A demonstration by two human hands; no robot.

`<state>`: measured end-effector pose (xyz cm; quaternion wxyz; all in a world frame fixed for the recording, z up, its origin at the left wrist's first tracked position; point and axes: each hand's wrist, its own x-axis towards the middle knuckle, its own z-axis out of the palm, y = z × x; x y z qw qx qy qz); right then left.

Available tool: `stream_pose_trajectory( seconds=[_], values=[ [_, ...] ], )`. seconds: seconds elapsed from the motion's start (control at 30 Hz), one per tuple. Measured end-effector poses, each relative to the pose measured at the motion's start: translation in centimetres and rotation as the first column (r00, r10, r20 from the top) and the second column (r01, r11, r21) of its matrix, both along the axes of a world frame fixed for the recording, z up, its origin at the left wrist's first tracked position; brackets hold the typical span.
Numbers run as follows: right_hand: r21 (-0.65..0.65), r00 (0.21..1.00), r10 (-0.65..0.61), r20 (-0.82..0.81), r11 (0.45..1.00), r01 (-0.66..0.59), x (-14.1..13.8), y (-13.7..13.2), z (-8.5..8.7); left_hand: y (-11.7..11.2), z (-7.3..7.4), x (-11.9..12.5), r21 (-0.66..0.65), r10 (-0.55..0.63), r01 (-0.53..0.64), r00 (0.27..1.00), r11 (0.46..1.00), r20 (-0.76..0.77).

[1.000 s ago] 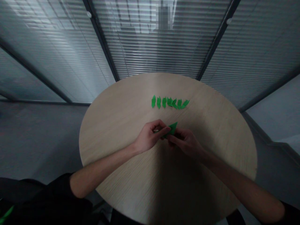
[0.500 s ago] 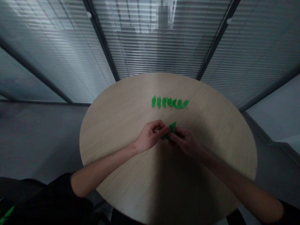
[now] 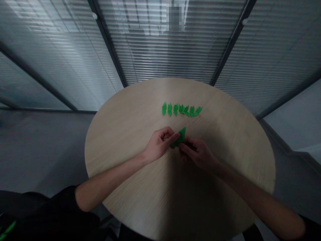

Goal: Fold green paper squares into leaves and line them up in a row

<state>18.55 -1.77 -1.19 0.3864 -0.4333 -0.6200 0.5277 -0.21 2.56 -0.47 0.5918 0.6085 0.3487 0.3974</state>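
Note:
A small folded green paper piece (image 3: 181, 136) is pinched between both my hands just above the round wooden table (image 3: 125, 117). My left hand (image 3: 160, 144) grips its left side with thumb and curled fingers. My right hand (image 3: 198, 152) holds its lower right side with closed fingertips. The paper's point sticks up and away from me. Beyond my hands, a row of several similar folded green paper pieces (image 3: 182, 109) lies on the table.
The table's far rim stands close to a glass wall with horizontal blinds (image 3: 163, 50) and dark metal frames (image 3: 107, 43). Grey floor (image 3: 37, 144) surrounds the table. My dark sleeves show at the bottom corners.
The green paper has turned in my fingers, its tip swinging from pointing right to pointing more upward. Both hands shifted slightly left.

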Motion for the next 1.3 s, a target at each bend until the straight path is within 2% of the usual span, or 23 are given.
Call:
stream_pose_trajectory(
  seconds=[0.2,0.43,0.7,0.97,1.3],
  values=[
    [0.015,0.996,-0.067,0.055,0.998,0.066,0.15,0.03,-0.04,0.09,-0.03,-0.01,-0.001,-0.007,0.007,1.0,1.0,0.001],
    [-0.027,0.999,-0.049,0.0,0.998,0.049,0.03,0.18,-0.19,0.14,0.2,-0.07,0.01,0.004,-0.004,1.0,1.0,0.006],
    [-0.014,0.995,-0.084,0.049,0.996,0.085,0.26,-0.02,-0.25,0.2,-0.16,-0.03,-0.001,-0.012,0.012,0.999,1.0,0.034],
    [-0.029,1.0,0.008,0.012,1.0,-0.008,0.04,-0.01,0.23,0.44,0.13,-0.22,0.01,0.01,-0.01,0.999,1.0,0.037],
    [-0.039,0.999,0.039,0.0,0.998,-0.039,0.24,0.12,0.35,0.55,0.08,-0.22,0.0,-0.024,0.024,0.999,1.0,0.034]
  ],
)
